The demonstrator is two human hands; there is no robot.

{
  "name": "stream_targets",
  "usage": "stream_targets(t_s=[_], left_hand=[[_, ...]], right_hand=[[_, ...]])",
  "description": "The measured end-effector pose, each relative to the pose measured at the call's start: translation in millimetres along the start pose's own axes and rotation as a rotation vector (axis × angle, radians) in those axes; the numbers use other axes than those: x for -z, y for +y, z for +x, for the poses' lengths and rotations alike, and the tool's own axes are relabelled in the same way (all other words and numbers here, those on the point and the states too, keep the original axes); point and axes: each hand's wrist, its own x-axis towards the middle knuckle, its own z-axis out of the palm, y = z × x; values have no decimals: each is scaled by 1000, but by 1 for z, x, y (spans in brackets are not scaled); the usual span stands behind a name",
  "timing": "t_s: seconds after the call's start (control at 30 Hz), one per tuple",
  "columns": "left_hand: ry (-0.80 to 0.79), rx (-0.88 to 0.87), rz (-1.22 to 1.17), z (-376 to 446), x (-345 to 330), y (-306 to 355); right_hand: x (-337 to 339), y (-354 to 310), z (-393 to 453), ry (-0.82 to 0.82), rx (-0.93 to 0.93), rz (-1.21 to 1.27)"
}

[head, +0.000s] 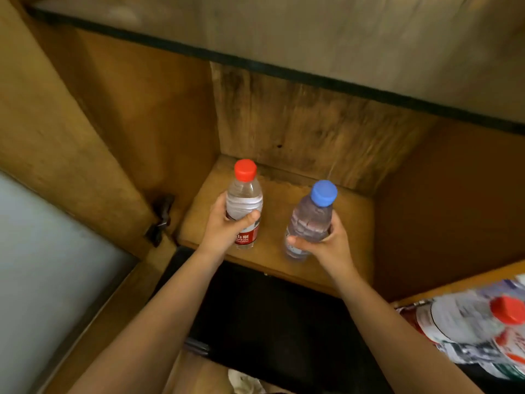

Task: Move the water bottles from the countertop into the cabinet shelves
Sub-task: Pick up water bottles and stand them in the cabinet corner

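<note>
- The left hand [224, 226] grips the red-capped bottle [244, 203] at mid-body, over the cabinet shelf [272, 223].
- The right hand [326, 243] grips the blue-capped bottle [309, 220], tilted, over the same shelf.
- Both look full, so fairly heavy; thin plastic dents, so mid-body holds suit.

Readable text: one label only, partly legible.
Red-capped bottle [245, 204], left, has a red label band [247, 238] with white Chinese characters, one reads "山", the others cut off by the hand [227, 226]; below them "SPRING" in small white capitals, a finer line under it too small to read. Blue-capped bottle [309, 220]: label print illegible. Bottles at near right [471, 328]: print blurred.
</note>
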Motion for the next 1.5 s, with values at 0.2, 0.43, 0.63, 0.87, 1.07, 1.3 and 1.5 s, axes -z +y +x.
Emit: stream_targets(t_s=[0.2,0.43,0.63,0.87,1.07,1.3,1.5], left_hand=[[0,29,-24,23,5,-13],[-4,53,8,24,6,-23],[187,178,88,16,-2,-49],[385,209,294,21,-19,-70],[403,222,319,60,-13,-65],[478,137,357,133,-4,-62],[437,109,545,175,0,-59]], right_hand=[[-13,22,31,-18,10,4],[-19,27,31,-96,10,-6],[-33,42,13,64,-65,-47],[-57,52,20,182,-37,-138],[-81,43,65,167,-12,-186],[-114,38,141,141,76,-253],[-128,28,179,121,73,-339]])
